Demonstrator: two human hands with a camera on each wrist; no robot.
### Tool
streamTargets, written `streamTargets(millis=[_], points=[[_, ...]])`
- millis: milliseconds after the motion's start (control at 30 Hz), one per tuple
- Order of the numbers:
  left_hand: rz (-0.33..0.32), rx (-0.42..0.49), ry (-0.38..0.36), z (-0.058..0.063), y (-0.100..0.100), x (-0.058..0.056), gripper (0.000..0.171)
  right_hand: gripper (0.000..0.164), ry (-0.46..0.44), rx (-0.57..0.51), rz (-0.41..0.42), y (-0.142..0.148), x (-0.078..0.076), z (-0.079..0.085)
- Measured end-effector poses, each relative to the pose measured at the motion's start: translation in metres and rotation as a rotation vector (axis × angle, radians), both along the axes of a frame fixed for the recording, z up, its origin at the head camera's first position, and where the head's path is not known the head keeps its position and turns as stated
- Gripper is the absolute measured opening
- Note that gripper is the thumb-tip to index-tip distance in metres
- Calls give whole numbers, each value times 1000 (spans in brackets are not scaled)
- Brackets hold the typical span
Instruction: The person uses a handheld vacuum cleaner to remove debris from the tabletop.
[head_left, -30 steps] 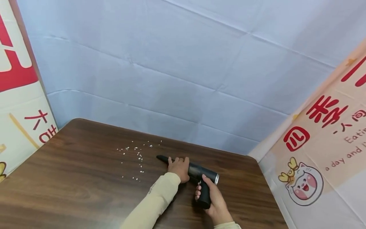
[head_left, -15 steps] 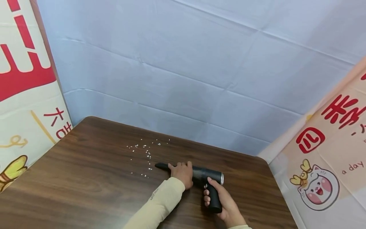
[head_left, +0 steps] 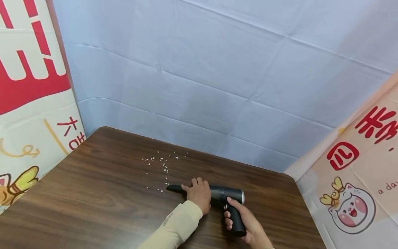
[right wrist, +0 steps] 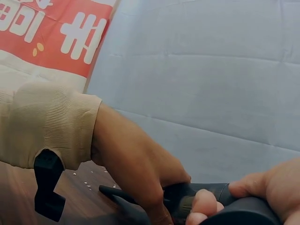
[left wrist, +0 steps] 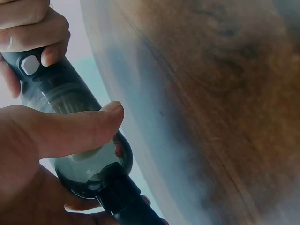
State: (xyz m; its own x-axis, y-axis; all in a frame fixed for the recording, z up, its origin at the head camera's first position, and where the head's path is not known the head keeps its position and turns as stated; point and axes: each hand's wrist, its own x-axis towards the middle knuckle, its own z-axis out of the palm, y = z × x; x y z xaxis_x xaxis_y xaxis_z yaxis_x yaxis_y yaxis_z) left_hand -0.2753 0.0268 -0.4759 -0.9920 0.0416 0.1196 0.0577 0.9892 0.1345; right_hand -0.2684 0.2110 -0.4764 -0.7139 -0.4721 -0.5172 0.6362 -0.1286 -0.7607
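A black handheld vacuum (head_left: 230, 193) with a long narrow nozzle (head_left: 174, 187) points left, low over the table. My right hand (head_left: 247, 221) grips its pistol handle, the thumb near the top of the grip. Around the front of the body curls my left hand (head_left: 199, 195); in the left wrist view its thumb (left wrist: 79, 133) lies across the see-through dust cup (left wrist: 84, 166). A silver button (left wrist: 30, 65) shows by the right hand's fingers. Small white crumbs (head_left: 164, 169) lie scattered on the wood, and the nozzle tip is right beside the nearest ones.
The brown wooden table (head_left: 109, 193) has its back edge close to a pale blue cloth wall (head_left: 199, 69). Printed cloth banners hang at the left (head_left: 34, 86) and right (head_left: 357, 186). A black strap piece (right wrist: 49, 187) hangs at the left sleeve.
The nozzle tip has come closer to the crumbs and lower toward the near side, both hands moving with the vacuum. The head view has swung left. Both grips stay the same.
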Motion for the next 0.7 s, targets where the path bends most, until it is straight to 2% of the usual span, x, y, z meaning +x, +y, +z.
streamTargets(millis=[433, 700], points=[[11, -71, -1, 2, 0, 7, 60, 38, -15, 4, 32, 3, 1, 5], [14, -131, -39, 3, 4, 10, 59, 45, -33, -3, 44, 9, 1, 7]])
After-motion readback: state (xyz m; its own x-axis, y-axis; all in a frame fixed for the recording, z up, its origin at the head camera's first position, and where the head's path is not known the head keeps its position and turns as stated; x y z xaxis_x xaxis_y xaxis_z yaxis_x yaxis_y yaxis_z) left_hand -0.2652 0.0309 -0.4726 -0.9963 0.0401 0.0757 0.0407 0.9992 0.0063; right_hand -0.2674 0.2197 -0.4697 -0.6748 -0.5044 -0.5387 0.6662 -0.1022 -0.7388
